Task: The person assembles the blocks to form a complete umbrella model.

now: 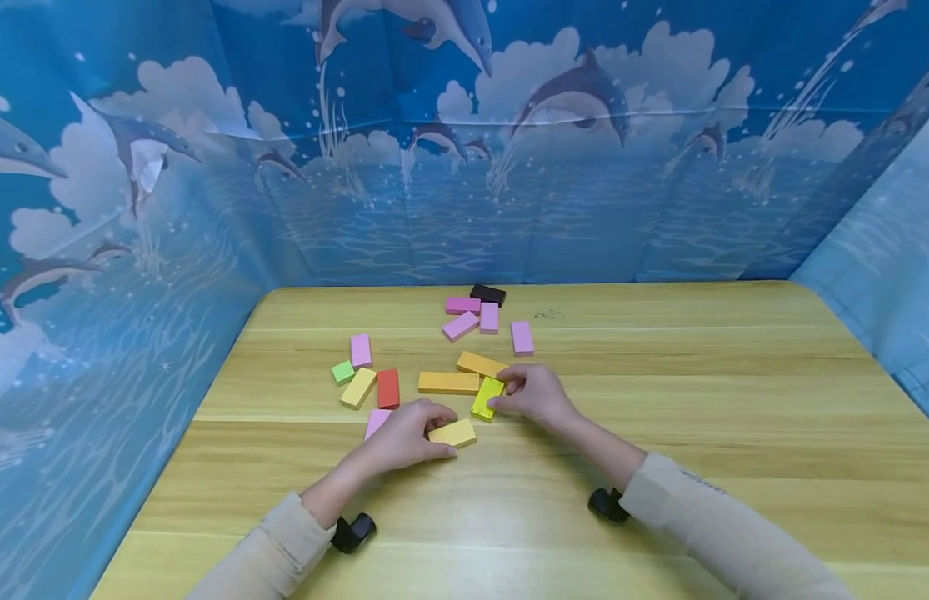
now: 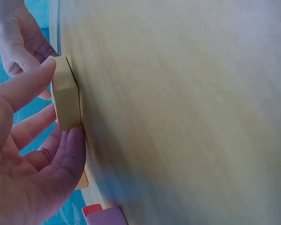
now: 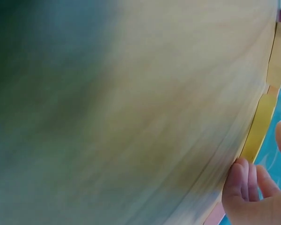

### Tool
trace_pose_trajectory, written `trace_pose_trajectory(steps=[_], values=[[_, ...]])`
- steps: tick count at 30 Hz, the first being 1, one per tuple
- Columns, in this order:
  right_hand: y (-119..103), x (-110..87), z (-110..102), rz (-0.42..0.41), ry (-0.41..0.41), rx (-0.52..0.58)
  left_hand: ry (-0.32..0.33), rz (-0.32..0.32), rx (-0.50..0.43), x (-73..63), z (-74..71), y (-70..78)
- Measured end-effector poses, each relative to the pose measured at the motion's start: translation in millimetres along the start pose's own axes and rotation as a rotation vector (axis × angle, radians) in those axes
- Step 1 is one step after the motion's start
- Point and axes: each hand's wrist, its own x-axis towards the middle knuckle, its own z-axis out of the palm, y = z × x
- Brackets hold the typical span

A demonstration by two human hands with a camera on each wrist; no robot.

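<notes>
In the head view my left hand (image 1: 406,435) holds a pale yellow block (image 1: 453,433) just above or on the table. The left wrist view shows the thumb at one end of this block (image 2: 66,93) and fingers at the other. My right hand (image 1: 535,395) is beside a bright yellow block (image 1: 486,399). Its fingertips are at one end of that block (image 3: 260,126) in the right wrist view, while the thumb stands off from it. Two orange blocks, one lying crosswise (image 1: 448,383) and one slanted (image 1: 481,364), adjoin the bright yellow block.
Left of the hands lie a red block (image 1: 387,389), another pale yellow block (image 1: 358,388), a green block (image 1: 343,372) and pink blocks (image 1: 361,351). Farther back are a black block (image 1: 488,294) and several pink ones (image 1: 490,317). A dolphin-print curtain (image 1: 464,208) surrounds the wooden table (image 1: 734,417).
</notes>
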Motion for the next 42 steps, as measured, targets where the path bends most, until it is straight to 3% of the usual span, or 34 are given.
trace_pose_trajectory(steps=[15,27,42], values=[[-7,-2.2,9,0.0,0.048,-0.146,0.003,-0.005,0.017,-1.4,1.2,3.4],[-10,-3.0,12,0.037,0.022,-0.155,0.045,0.005,0.032,-1.6,7.1,2.3],[-12,-6.8,12,0.034,-0.01,-0.102,0.026,0.008,0.053,-0.8,6.0,8.1]])
